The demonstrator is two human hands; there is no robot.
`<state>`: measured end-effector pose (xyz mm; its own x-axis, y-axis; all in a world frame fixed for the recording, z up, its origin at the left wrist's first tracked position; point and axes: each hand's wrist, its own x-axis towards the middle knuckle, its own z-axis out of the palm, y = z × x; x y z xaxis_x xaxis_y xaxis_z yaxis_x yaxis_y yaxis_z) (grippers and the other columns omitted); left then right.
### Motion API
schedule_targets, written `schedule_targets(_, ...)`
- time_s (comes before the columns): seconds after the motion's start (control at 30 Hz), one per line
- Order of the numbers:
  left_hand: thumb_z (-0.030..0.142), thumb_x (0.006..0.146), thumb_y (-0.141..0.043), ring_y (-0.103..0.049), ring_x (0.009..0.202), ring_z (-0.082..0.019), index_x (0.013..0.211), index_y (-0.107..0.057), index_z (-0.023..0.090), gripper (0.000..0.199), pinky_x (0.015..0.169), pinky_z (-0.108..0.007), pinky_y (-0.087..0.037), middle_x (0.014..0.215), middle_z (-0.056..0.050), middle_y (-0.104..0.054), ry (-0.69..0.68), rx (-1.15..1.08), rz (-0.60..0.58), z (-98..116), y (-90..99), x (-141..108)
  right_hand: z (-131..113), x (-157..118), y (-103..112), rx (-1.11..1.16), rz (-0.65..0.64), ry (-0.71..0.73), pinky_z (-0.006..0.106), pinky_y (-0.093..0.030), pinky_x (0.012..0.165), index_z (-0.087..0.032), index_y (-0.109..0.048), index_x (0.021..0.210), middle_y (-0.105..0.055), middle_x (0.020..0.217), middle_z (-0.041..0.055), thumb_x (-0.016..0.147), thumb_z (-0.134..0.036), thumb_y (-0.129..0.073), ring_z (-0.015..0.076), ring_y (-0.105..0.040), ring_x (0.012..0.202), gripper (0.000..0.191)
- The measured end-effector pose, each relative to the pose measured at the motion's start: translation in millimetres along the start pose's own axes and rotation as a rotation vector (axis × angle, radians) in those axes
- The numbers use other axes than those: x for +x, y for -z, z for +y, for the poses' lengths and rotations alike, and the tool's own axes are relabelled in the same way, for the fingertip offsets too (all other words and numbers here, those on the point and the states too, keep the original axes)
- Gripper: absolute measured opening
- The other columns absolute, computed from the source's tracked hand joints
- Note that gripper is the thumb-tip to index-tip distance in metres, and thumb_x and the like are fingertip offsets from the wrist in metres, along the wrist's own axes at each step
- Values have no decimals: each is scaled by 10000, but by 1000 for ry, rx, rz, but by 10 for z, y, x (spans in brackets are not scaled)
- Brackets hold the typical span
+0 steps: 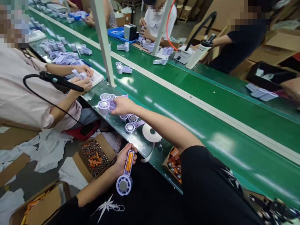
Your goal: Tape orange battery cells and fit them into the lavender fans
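Observation:
My left hand [122, 158] is closed around the handle of a lilac handheld fan shell [124, 185], held low in front of my black shirt with its round head downward. An orange battery [129, 161] and thin wires lie in the open handle. Reaching over the metal ledge [138, 145], my right hand [123, 105] has its fingers closed on the handle of another lilac fan shell [104, 106]; the fingertips are partly hidden. Several more shells surround it, including a fan shell [130, 127] nearer me. Beside them lies a white roll of tape [152, 133].
A green conveyor belt [178, 115] runs past the ledge, with a metal post [103, 43] at its edge. A co-worker's hands [84, 79] work on the left. Boxes of orange batteries [174, 162] and small metal parts [95, 156] stand near me.

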<state>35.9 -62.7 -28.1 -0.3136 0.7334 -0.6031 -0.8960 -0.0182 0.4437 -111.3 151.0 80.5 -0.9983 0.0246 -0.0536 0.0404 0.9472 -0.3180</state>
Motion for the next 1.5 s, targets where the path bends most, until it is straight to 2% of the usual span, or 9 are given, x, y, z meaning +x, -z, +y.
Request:
schedule_targets(0.13, 540, 684, -994, -534, 498, -65, 952, -507, 232, 635, 399, -144, -368, 787, 70, -612, -59, -53, 28, 89, 116, -111, -530, 305, -421, -23, -77, -38, 371, -651, 825, -96, -780, 1121, -824, 1161, 175, 875, -608, -829, 293, -781, 1013, 570)
schedule_targets(0.27, 583, 674, -992, -543, 503, -78, 947, -524, 230, 646, 392, -159, -389, 780, 66, -614, -88, -33, 17, 135, 146, -214, -565, 479, -636, -57, -91, -170, 496, -651, 1000, -10, -732, 1290, -718, 1392, 304, 929, -344, -835, 381, -746, 1206, 502)
schedule_targets(0.37, 569, 715, -972, -566, 525, -86, 956, -544, 222, 602, 404, -168, -416, 799, 52, -626, -85, -2, -15, 153, 148, -246, -513, 422, -659, -78, -45, -182, 515, -567, 1147, 55, -560, 1506, -578, 1570, 338, 932, -326, -861, 410, -627, 1381, 751)
schedule_targets(0.5, 529, 821, -902, -572, 538, -95, 989, -576, 212, 485, 407, -178, -425, 816, 36, -628, -97, 26, -55, 155, 122, -237, -425, -246, -461, -20, 42, 80, 439, -528, 1138, -65, -578, 1522, -669, 1497, 180, 1101, -462, -627, 336, -610, 1356, 580)
schedule_targets(0.67, 561, 826, -898, -584, 535, -107, 950, -623, 184, 482, 401, -196, -431, 797, 14, -654, -75, 87, -192, 153, -17, -175, -214, -1644, -241, 382, -264, 89, 376, -554, 941, -162, -786, 1173, -796, 1089, 89, 1131, -425, -540, 232, -731, 994, 363)
schedule_targets(0.83, 660, 861, -834, -553, 420, -114, 856, -680, 129, 554, 394, -208, -409, 610, -12, -650, 87, 284, -412, 90, -259, -50, -162, -2562, -386, 846, 35, -101, 379, -601, 967, -184, -779, 1096, -807, 1122, 92, 1132, -488, -536, 219, -761, 1036, 391)
schedule_targets(1.0, 668, 880, -798, -730, 633, -203, 1213, -692, 152, 623, 516, -252, -545, 864, -78, -784, 234, 313, -551, -91, -485, 63, -219, -3124, -311, 1061, 365, -405, 355, -644, 847, -242, -642, 1100, -764, 944, 30, 1114, -701, -454, 186, -753, 876, 496)
schedule_targets(1.23, 496, 893, -878, -635, 584, -111, 1310, -645, 230, 546, 555, -223, -528, 893, 21, -670, 235, 502, -547, -207, -504, 70, -376, -3750, -297, 762, 179, -232, 322, -625, 852, -253, -724, 1139, -792, 982, 60, 1191, -429, -399, 189, -765, 893, 373)
schedule_targets(1.5, 118, 726, -965, -750, 854, -201, 1566, -555, 249, 944, 750, -284, -595, 1087, -72, -713, 405, 640, -513, 67, -436, -182, -344, -4003, -550, 528, 269, -286, 362, -630, 821, -210, -753, 1243, -826, 1036, 99, 1176, -356, -459, 229, -789, 903, 335)
